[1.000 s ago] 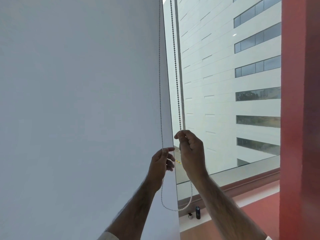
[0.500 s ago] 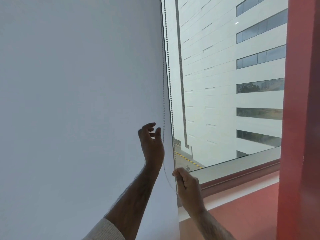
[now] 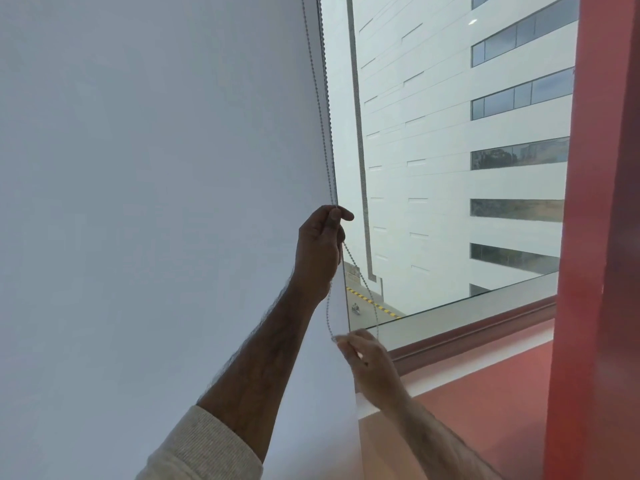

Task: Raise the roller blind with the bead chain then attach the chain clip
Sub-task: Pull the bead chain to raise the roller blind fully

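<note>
my left hand pinches the bead chain high up, at the right edge of the roller blind. my right hand pinches the same chain lower, near the window sill, and slack chain loops between them.

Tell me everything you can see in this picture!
blind: one, white, fills the left side
bead chain: one, grey, hangs along the blind's right edge
building: one, white with dark windows, outside, centre right
pillar: one, red, far right
sill: one, red, lower right
sleeve: one, beige, bottom, on the left arm
left hand: one, grips the bead chain higher up
right hand: one, pinches the bead chain lower down
</note>
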Demonstrator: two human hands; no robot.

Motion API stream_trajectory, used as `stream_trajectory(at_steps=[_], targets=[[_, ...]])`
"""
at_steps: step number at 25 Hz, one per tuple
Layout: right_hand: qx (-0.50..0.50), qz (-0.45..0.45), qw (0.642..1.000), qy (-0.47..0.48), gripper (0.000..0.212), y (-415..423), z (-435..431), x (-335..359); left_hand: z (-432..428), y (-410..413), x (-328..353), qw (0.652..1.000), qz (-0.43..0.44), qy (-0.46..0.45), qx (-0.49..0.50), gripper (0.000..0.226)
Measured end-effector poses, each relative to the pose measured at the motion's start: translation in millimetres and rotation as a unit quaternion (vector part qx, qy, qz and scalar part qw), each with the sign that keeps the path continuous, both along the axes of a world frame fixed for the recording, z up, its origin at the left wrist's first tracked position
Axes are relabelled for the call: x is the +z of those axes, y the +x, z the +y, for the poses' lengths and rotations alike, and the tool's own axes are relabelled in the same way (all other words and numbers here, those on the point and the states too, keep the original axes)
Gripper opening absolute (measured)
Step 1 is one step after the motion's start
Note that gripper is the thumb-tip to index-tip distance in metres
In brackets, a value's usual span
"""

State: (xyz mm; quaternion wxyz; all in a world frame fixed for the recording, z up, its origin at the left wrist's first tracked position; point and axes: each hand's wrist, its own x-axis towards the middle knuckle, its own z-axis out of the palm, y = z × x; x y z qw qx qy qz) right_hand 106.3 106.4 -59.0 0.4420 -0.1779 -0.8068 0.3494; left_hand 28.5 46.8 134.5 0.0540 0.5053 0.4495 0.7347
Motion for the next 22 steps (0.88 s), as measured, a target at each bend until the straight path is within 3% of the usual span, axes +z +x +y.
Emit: stream_trajectory(at_steps=[3, 5, 9, 14, 18, 22], targets=[[0.034, 0.135, 0.979, -0.152, 0.029, -0.8, 3.5, 53.8, -4.5, 3.3, -7.4, 0.999, 0.017, 0.011, 0.045, 0.029], [0.084, 0.198, 0.958, -0.188, 0.033, 1.2, 5.1, 100.6, -5.8, 6.7, -17.1, 0.997, 0.037, 0.007, 0.071, 0.028], [0.179, 0.262, 0.931, -0.180, 0.035, 5.9, -2.1, 180.4, -9.9, 12.8, -54.2, 0.995, 0.046, -0.026, 0.079, 0.027], [0.196, 0.322, 0.908, -0.181, 0.028, -3.0, -10.0, 234.9, -16.6, 13.3, -108.2, 0.986, 0.088, -0.090, 0.112, 0.027], [0.150, 0.311, 0.921, -0.180, 0.026, -10.5, -16.2, 235.5, -25.2, 16.9, -133.2, 0.986, 0.069, -0.132, 0.074, 0.028], [0.134, 0.322, 0.927, -0.139, 0.030, -3.9, -16.8, 228.6, -33.6, 6.7, -111.8, 0.980, 0.021, -0.192, -0.046, 0.033]])
